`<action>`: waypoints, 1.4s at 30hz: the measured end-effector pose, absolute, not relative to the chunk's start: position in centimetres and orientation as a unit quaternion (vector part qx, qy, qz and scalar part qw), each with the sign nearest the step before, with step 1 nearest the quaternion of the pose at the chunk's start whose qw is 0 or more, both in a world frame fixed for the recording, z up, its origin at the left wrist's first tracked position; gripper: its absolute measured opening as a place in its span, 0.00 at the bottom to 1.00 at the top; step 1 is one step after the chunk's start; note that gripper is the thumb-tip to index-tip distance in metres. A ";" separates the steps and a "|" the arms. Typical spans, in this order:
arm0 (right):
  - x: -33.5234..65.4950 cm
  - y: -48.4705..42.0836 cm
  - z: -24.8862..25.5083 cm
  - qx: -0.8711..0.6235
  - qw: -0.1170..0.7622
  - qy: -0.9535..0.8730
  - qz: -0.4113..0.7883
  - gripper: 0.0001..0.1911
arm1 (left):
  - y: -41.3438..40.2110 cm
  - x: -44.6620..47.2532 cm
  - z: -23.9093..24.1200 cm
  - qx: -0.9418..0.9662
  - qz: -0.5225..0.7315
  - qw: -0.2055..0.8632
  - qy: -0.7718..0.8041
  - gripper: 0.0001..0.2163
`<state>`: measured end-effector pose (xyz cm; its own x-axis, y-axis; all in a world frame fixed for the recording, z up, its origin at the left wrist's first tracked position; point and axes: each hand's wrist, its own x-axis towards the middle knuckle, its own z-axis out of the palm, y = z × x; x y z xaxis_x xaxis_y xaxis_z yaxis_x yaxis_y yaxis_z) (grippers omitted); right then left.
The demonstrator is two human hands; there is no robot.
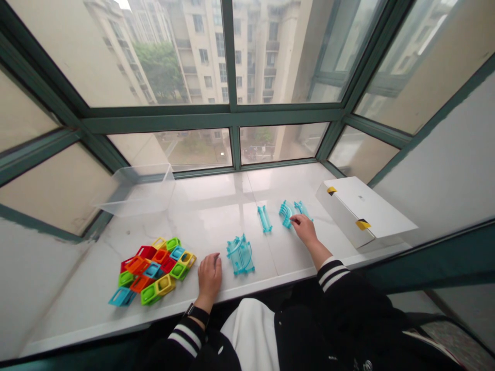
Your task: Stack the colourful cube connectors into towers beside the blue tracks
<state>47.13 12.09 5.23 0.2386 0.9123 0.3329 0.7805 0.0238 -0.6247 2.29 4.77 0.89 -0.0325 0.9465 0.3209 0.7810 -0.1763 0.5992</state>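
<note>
My left hand (210, 275) rests on the white sill, palm down, its fingers lying loosely on the surface and holding nothing. Just right of it stands a group of translucent blue track pieces (240, 256), apart from the fingers. My right hand (304, 229) reaches farther out, with thumb and fingers pinched at the right edge of a curved blue track piece (285, 213). The fingertips partly cover that edge. Behind the hand, another blue track piece (301, 207) is partly hidden. A straight blue track piece (265, 219) lies to the left of the curved one.
Colourful plastic blocks (154, 269) in red, orange, yellow, green and blue lie left of my left hand. A clear plastic bin (145, 198) stands at the back left. At the right is a white box (365, 206) with yellow-black tabs. Green-framed windows (211, 121) border the sill (209, 201).
</note>
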 end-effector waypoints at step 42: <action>46.2 10.0 6.2 -0.713 0.348 -0.602 0.093 0.27 | 4.8 2.2 1.1 0.685 0.339 0.142 0.629 0.17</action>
